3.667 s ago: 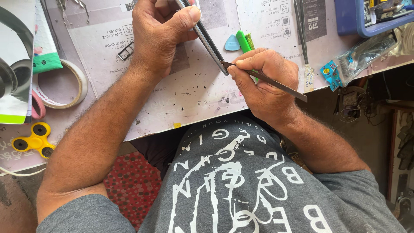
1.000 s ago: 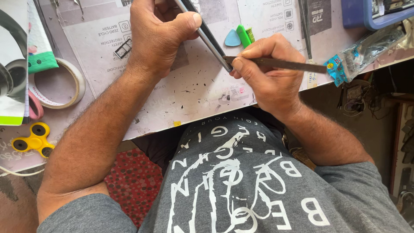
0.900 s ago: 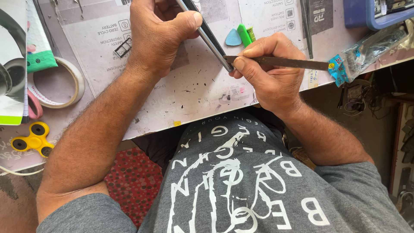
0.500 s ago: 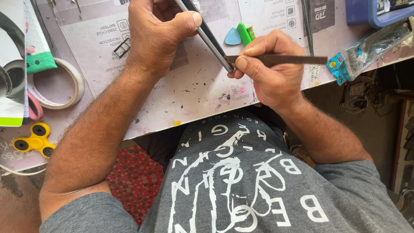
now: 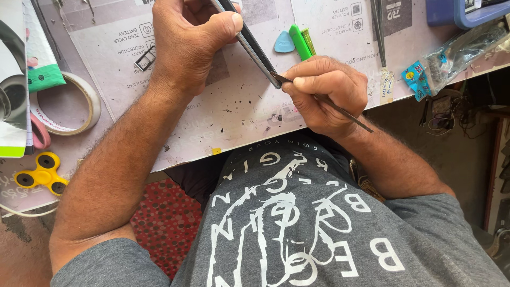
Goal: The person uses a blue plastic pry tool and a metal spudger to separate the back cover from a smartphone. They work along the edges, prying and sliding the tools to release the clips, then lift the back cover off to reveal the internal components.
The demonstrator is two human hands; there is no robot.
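1. Dark, slim phone (image 5: pixel 255 50) stands on edge above the desk (image 5: pixel 234 114) near its front edge, my left hand (image 5: pixel 186 45) clamped round it to steady it.
2. My right hand (image 5: pixel 324 93) pinches a thin metal pry tool (image 5: pixel 340 109), tip touching the phone's lower corner.
3. Blue pick (image 5: pixel 284 42) and green pen (image 5: pixel 300 42) lie just beyond.

Bare mat (image 5: pixel 234 114) between forearms passable; tape roll (image 5: pixel 71 103), spinner (image 5: pixel 40 172) block left; pick (image 5: pixel 284 42), green pen (image 5: pixel 299 41) block ahead.
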